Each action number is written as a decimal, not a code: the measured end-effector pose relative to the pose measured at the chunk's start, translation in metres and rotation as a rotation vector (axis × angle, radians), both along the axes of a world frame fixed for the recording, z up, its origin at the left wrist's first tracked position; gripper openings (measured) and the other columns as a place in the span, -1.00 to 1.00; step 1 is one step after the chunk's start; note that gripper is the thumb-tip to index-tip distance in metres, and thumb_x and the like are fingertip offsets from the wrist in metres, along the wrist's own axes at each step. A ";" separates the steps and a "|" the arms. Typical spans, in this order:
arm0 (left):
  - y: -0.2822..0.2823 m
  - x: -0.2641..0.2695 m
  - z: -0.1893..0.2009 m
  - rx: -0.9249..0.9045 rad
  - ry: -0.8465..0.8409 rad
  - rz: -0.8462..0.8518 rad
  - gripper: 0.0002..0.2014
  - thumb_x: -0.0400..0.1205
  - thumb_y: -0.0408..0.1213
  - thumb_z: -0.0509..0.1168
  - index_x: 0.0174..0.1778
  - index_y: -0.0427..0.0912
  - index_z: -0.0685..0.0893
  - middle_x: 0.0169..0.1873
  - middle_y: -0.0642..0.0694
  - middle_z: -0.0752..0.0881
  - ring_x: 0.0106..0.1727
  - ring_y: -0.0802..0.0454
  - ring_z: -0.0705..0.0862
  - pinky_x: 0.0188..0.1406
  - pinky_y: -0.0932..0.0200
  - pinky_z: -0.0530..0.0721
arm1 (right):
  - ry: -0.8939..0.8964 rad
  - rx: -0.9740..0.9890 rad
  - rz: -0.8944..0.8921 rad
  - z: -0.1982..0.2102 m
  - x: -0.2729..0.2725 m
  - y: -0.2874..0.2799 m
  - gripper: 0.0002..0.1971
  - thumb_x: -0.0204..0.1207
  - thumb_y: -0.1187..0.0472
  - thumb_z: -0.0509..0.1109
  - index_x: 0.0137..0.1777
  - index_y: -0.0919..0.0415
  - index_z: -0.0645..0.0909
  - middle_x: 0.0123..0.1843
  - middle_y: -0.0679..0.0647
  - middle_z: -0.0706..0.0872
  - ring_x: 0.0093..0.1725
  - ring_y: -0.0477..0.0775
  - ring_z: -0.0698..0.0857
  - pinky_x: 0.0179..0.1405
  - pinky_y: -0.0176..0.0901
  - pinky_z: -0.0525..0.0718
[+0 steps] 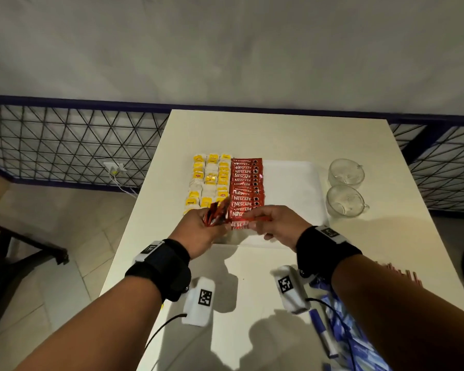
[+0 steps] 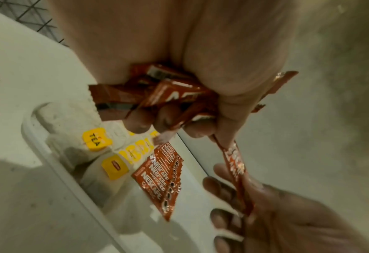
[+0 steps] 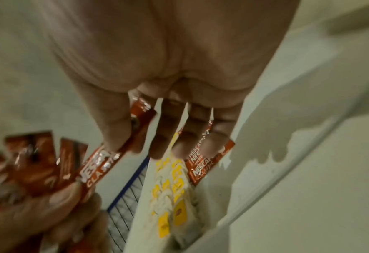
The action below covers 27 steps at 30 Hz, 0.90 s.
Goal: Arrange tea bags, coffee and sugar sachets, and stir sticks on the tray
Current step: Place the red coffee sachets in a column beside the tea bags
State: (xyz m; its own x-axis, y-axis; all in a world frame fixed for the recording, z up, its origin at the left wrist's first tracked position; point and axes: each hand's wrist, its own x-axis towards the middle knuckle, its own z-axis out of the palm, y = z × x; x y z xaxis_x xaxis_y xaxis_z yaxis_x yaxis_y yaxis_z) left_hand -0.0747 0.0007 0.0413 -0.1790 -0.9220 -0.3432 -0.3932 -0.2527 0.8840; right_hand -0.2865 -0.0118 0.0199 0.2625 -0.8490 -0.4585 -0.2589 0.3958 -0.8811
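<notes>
Drawing a sachet from the bundle.
Right hand [image 1: 275, 223] pinches one coffee sachet [image 1: 255, 218], long axis crosswise; left hand [image 1: 198, 231] clamps bundle [image 1: 216, 214] above tray [image 1: 292, 183] near edge.

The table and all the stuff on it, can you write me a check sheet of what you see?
Surface: white table, white tray on it.
Job's things: tea bags in rows on the tray's left; coffee sachets overlapped beside them; blue sachets and red sticks off the tray.
Clutter: two glass cups right of the tray.
Hands: left hand grips a bundle of coffee sachets; right hand pinches one sachet.
Cables: wires from the wrist cameras; a plugged wall socket.
Surroundings: mesh railing, tiled floor.
</notes>
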 end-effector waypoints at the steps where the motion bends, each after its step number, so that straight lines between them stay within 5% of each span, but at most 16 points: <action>1: -0.002 0.001 -0.001 -0.010 -0.073 -0.058 -0.79 0.55 -0.37 0.46 -0.35 -0.03 0.65 -0.54 0.13 0.69 -0.45 0.21 0.61 -0.34 0.26 0.52 | 0.119 -0.104 0.043 0.000 0.000 -0.001 -0.81 0.42 0.16 0.57 0.00 -0.08 0.72 -0.10 -0.13 0.73 -0.14 -0.11 0.66 -0.06 -0.19 0.60; 3: -0.007 0.002 -0.004 -0.030 -0.178 -0.139 -0.84 0.53 -0.30 0.47 -0.31 0.00 0.67 -0.40 0.09 0.73 -0.30 0.11 0.66 -0.22 0.21 0.56 | 0.360 -0.308 0.179 0.004 0.003 -0.003 -0.85 0.40 0.07 0.58 -0.06 -0.16 0.74 -0.06 -0.20 0.71 -0.03 -0.15 0.65 0.03 -0.21 0.60; 6: -0.013 0.004 -0.009 -0.016 -0.168 -0.127 -0.90 0.52 -0.23 0.50 -0.25 0.04 0.71 -0.36 0.11 0.75 -0.26 0.10 0.70 -0.15 0.18 0.61 | 0.516 -0.447 0.281 0.006 0.009 -0.010 -0.89 0.48 0.07 0.51 -0.03 -0.03 0.80 -0.03 -0.12 0.75 -0.02 -0.08 0.63 0.01 -0.19 0.54; 12: -0.019 0.029 -0.025 -0.033 -0.284 -0.006 -0.87 0.50 -0.14 0.52 -0.26 0.03 0.68 -0.35 0.04 0.73 -0.26 0.04 0.67 -0.24 0.18 0.58 | 0.915 -0.350 0.354 -0.019 0.007 -0.036 -0.79 0.60 0.06 0.32 0.14 -0.08 0.74 0.21 -0.07 0.70 0.18 0.04 0.64 0.23 -0.08 0.60; 17: -0.016 0.050 -0.032 -0.037 -0.275 -0.005 -0.80 0.53 -0.16 0.50 -0.35 0.09 0.63 -0.52 0.21 0.67 -0.43 0.33 0.57 -0.35 0.30 0.46 | 0.928 -0.275 0.373 -0.038 0.023 -0.048 -0.87 0.57 0.09 0.37 0.06 -0.07 0.71 0.16 -0.09 0.72 0.12 0.02 0.65 0.21 -0.10 0.63; 27: -0.012 0.069 -0.045 -0.012 -0.251 0.013 -0.81 0.53 -0.16 0.49 -0.33 0.09 0.63 -0.54 0.31 0.65 -0.44 0.39 0.57 -0.31 0.31 0.43 | 0.875 -0.250 0.230 -0.054 0.034 -0.056 -0.97 0.49 0.14 0.48 -0.15 -0.01 0.73 -0.09 -0.08 0.73 -0.08 0.03 0.69 0.01 -0.13 0.68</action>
